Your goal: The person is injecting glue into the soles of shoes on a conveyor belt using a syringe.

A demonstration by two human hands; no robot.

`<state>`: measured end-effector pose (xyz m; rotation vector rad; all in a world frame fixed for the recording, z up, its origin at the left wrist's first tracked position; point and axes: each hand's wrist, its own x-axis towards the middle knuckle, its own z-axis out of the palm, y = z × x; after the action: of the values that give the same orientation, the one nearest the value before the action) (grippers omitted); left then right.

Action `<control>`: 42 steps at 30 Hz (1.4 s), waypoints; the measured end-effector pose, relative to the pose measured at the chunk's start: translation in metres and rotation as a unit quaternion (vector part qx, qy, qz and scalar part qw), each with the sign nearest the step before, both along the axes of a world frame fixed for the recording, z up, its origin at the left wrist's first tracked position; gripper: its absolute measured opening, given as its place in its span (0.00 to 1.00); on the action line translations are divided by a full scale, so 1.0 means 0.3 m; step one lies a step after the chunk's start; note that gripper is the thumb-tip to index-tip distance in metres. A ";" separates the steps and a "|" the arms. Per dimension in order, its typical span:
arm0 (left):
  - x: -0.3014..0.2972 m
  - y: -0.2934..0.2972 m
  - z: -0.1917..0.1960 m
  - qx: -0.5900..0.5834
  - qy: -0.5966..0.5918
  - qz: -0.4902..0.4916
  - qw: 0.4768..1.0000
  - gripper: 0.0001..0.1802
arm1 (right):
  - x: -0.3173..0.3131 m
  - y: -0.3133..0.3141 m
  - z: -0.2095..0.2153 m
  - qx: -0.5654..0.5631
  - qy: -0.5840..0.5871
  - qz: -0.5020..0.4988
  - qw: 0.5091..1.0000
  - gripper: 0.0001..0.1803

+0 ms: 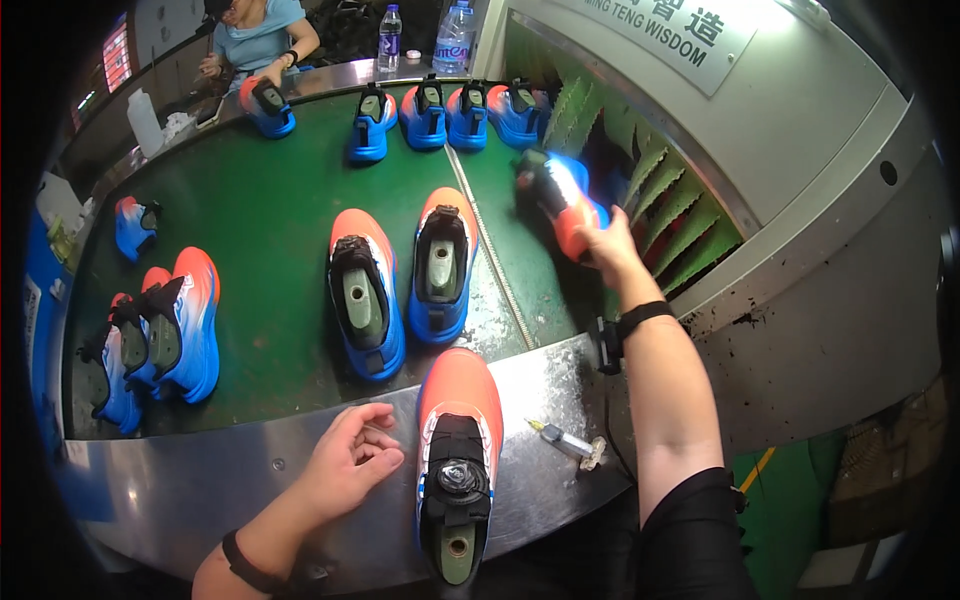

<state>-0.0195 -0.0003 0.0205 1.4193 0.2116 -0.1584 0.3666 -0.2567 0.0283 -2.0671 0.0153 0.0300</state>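
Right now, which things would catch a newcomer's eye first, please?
Probably the nearest coral-and-blue shoe, at the metal edge beside the empty left hand. Next, the blurred shoe in the grip of the right hand, by the green flaps. Two similar shoes stand ahead on the green belt.

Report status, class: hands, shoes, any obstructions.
Right hand holds orange-blue sneaker by toe. Left hand empty, beside another orange-blue sneaker. Slim yellow-tipped syringe nearby on metal ledge.

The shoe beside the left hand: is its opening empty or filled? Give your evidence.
Filled: a green insert with a round hole shows inside the opening of the shoe.
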 end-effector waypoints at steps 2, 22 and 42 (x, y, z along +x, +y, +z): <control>0.019 -0.019 -0.009 0.024 -0.013 -0.018 0.999 0.30 | 0.001 -0.076 0.012 0.018 0.025 -0.035 0.999 0.42; -0.195 -0.192 -0.011 0.227 -0.382 -0.010 0.896 0.63 | -0.506 0.531 0.104 0.091 0.162 0.254 0.949 0.37; -0.227 -0.187 0.009 0.339 -0.290 -0.056 0.893 0.54 | -0.549 0.367 0.373 0.007 0.123 0.442 0.889 0.40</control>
<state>-0.0876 -0.0563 0.0231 2.1056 -0.3494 0.2793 0.2018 -0.1466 0.1402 -1.8782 -0.7688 0.8455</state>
